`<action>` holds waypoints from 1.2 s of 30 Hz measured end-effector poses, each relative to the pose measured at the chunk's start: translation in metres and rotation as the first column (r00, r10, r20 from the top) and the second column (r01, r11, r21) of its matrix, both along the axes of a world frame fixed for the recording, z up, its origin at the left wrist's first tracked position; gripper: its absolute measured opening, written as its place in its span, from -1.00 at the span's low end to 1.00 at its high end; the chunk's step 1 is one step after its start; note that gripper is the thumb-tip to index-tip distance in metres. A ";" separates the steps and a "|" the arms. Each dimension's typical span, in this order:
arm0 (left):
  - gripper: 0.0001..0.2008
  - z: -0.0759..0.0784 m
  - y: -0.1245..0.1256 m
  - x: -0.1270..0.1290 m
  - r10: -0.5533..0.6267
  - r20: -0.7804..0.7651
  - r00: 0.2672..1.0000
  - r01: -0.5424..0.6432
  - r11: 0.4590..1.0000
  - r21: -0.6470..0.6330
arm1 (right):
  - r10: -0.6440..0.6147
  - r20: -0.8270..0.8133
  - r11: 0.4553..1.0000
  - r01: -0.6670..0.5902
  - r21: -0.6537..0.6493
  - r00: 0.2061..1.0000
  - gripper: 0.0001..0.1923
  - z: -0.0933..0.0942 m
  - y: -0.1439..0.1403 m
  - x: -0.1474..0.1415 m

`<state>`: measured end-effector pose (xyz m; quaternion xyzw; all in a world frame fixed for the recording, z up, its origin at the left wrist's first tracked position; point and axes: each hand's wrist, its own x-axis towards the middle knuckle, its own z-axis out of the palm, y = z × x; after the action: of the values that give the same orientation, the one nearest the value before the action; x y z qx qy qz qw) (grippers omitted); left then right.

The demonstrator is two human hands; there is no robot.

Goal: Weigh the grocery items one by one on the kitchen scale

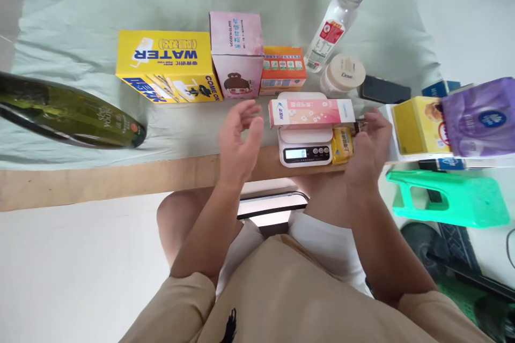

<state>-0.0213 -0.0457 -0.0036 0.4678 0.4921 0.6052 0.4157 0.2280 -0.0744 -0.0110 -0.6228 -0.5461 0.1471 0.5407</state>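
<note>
A pink-and-white carton (311, 112) lies across the plate of a small white digital scale (285, 156), whose display is lit. To the left of the carton my left hand (242, 142) hovers with thumb and fingers apart, holding nothing. My right hand (369, 144) is at the carton's right end, its fingers curled but with a gap between thumb and fingertips. A small dark item (359, 126) shows by that gap; whether the fingers touch it is unclear. Between the scale and my right hand sits a yellow packet (341, 144).
Behind the scale stand a yellow box (164, 64), a pink box (236, 53), an orange box (282, 69), a clear bottle (332, 27) and a white jar (343, 75). A green bottle (72, 112) lies left. A phone (385, 89) and purple pack (478, 118) are right.
</note>
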 end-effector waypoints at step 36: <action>-0.91 0.012 0.015 -0.015 0.154 0.116 0.981 -0.160 0.986 0.039 | 0.628 0.562 0.769 -0.319 -0.554 0.538 -0.39 0.105 0.075 0.017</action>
<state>-0.0361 -0.0311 0.0087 0.4026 0.4884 0.6732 0.3823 0.2446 0.0001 0.0941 -0.5452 -0.8225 0.1384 0.0846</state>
